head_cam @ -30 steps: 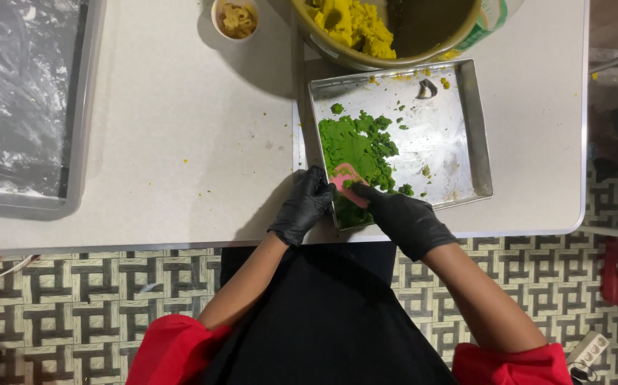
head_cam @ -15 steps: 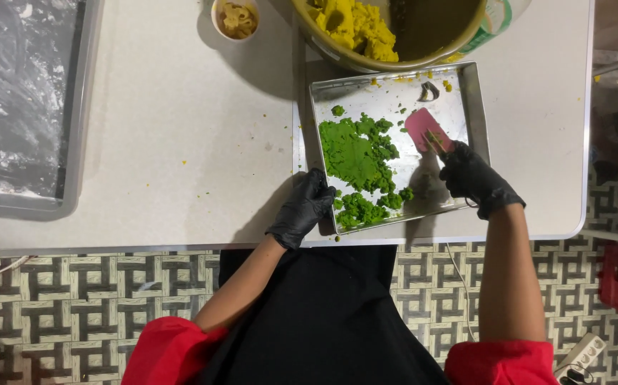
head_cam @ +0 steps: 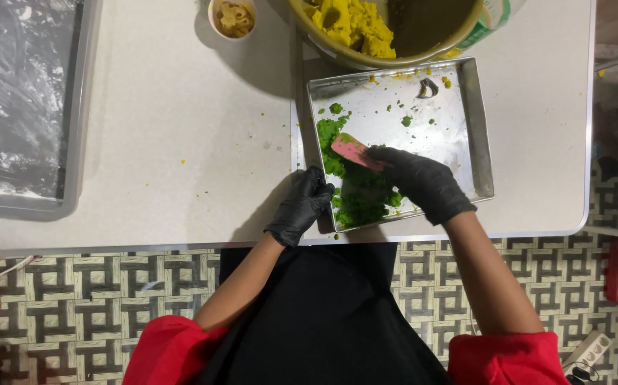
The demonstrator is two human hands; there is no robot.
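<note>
A square metal tray [head_cam: 474,128] lies on the white table [head_cam: 181,142] with a heap of green dough [head_cam: 355,192] along its left side. My right hand [head_cam: 423,182], in a black glove, holds a pink scraper [head_cam: 355,151] pressed against the green dough. My left hand [head_cam: 302,207], also gloved in black, grips the tray's near left corner. A small metal cutter [head_cam: 428,87] rests at the far side of the tray.
A large bowl of yellow dough [head_cam: 355,25] stands just beyond the tray. A small cup with yellow pieces [head_cam: 233,16] sits to its left. A tray lined with plastic film [head_cam: 17,107] fills the table's left end. Patterned floor shows below the table edge.
My right hand swung out to the tray's right side with the scraper, then came back left onto the green dough. My left hand stayed on the tray's corner.
</note>
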